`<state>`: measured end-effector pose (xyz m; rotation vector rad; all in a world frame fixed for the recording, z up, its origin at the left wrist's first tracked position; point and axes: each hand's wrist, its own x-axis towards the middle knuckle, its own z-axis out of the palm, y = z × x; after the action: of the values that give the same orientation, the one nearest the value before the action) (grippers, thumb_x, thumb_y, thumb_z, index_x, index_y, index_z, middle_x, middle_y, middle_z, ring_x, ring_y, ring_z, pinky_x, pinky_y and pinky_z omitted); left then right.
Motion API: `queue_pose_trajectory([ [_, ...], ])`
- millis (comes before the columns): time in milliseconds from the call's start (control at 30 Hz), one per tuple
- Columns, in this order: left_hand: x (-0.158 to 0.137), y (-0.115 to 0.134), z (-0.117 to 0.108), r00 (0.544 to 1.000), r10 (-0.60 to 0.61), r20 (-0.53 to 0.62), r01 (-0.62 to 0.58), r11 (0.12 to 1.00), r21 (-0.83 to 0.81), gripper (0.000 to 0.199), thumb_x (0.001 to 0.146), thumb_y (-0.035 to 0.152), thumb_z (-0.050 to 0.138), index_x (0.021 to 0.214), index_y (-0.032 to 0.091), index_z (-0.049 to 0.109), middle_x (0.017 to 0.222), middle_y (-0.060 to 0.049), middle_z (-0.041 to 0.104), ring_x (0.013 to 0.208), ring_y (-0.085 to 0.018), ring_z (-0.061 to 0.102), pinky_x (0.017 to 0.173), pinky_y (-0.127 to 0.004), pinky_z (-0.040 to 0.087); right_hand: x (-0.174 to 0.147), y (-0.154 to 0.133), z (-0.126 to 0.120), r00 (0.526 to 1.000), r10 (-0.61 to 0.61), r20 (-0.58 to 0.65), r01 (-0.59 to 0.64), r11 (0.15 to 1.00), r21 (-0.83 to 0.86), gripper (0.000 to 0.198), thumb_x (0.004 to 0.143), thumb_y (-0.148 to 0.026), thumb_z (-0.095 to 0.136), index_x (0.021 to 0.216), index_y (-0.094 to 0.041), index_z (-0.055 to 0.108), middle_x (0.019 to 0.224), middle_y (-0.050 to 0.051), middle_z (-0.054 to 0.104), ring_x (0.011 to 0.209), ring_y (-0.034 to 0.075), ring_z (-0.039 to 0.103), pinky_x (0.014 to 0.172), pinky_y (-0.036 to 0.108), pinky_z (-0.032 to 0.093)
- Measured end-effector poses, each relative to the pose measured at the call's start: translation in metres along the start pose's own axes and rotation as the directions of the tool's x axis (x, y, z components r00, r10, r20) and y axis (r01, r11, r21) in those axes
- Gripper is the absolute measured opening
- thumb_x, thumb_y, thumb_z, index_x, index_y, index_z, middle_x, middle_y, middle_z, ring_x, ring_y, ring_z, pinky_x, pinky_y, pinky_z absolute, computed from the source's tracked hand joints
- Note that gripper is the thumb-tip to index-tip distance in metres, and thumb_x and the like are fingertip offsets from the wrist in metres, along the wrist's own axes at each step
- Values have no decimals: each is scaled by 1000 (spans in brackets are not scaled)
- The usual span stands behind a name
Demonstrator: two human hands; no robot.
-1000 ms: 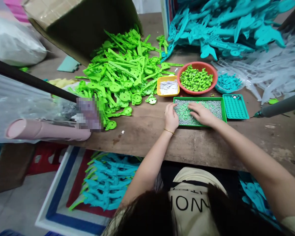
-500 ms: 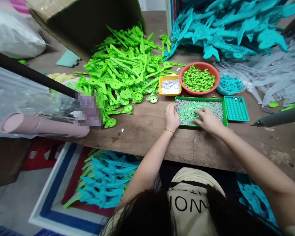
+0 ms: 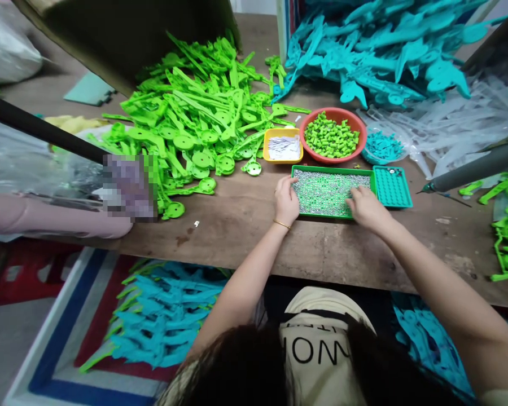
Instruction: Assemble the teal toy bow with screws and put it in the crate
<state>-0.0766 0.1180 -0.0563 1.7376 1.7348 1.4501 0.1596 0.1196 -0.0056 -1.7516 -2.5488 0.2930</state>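
Worn wooden bench (image 3: pixel 254 237) fills the view, w/ a striped floor mat below its near edge and a heap of teal plastic parts (image 3: pixel 169 321) lying on that.

Left hand (image 3: pixel 286 201) rests on the bench at the near-left corner of the green tray (image 3: pixel 332 168); fingers curled loosely, tips against the tray's left rim, nothing pinched that I can make out. Thin bracelet on that wrist. Right hand (image 3: pixel 366 207) sits palm down over the tray's near-right corner, fingers bent, tips down among the small silver screws (image 3: pixel 325 189) that cover the tray floor; can't tell if it has any between the fingers.

Just right of the right hand, touching the tray's right side, a teal grid tray (image 3: pixel 392 187) w/ rows of small pockets. Further right, a grey tool (image 3: pixel 474 168) points in toward the hands, tip near the grid tray.

Just beyond the left hand: small yellow dish (image 3: pixel 283 133) w/ whitish bits. Beyond the tray's middle: red bowl (image 3: pixel 355 125) of short green pieces.

Left of & beyond the left hand, a wide pile of bright green plastic parts (image 3: pixel 195 121) spills from a tipped cardboard box (image 3: pixel 122 34). Beyond the right hand, at the back, a mound of teal parts (image 3: pixel 376 45) and clear plastic pieces (image 3: pixel 461 124).
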Motion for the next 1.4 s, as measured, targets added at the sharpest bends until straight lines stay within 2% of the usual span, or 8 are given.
queue_pose_trajectory([
  [167,0,-2,-1,1000,2,5,-2,1000,-14,30,84,4,40,99,17,63,112,-11,64,112,-21,58,103,-39,46,-9,-53,10,979,-183,86,181,983,28,51,100,-37,28,124,-6,60,137,19,54,131,31,46,115,45,33],
  [267,0,-3,-1,1000,-13,20,14,1000,-24,30,84,4,41,99,18,62,113,-10,64,113,-21,58,104,-39,46,-22,-44,-2,958,-233,168,232,972,24,50,101,-39,26,125,-11,61,140,14,53,130,29,47,113,41,36],
  [433,0,-4,0,999,-53,4,53,998,-41,29,84,4,41,94,19,64,113,-9,63,113,-21,59,105,-40,46,-31,-5,-23,974,20,227,3,995,-100,46,100,-34,30,121,-7,60,119,25,57,117,37,53,99,53,41],
  [533,0,-4,1,998,-62,-6,61,997,-39,28,84,4,42,91,19,66,113,-10,64,111,-21,59,104,-40,47,-14,-24,-20,969,157,192,-148,987,-60,45,97,-33,39,127,-4,54,115,27,52,108,39,55,90,51,44],
  [767,1,-3,-1,996,-93,12,93,996,-13,27,84,4,43,85,18,67,112,-9,64,111,-20,59,105,-39,47,40,-107,4,973,-165,160,142,979,148,28,95,-27,44,115,-19,63,112,11,57,102,21,57,91,32,46],
  [1033,0,-4,1,992,-122,-2,122,992,-26,30,81,1,43,82,19,67,112,-8,63,112,-20,60,106,-40,46,8,-12,-3,998,55,12,-55,997,52,43,96,-26,37,123,0,57,134,29,47,127,39,42,106,53,36],
  [1167,0,-4,1,991,-133,1,133,990,-53,30,81,1,43,81,19,67,113,-8,62,112,-21,59,106,-40,46,23,-33,11,988,141,70,-149,981,128,65,95,-31,40,143,11,29,152,36,23,145,46,16,116,61,18],
  [1400,-1,-8,-1,980,-198,2,195,965,-176,21,85,9,45,94,18,62,105,-7,65,105,-18,61,101,-35,47,45,-108,19,944,-294,146,246,928,279,52,100,-32,30,146,-10,40,157,14,31,147,26,26,121,46,22],
])
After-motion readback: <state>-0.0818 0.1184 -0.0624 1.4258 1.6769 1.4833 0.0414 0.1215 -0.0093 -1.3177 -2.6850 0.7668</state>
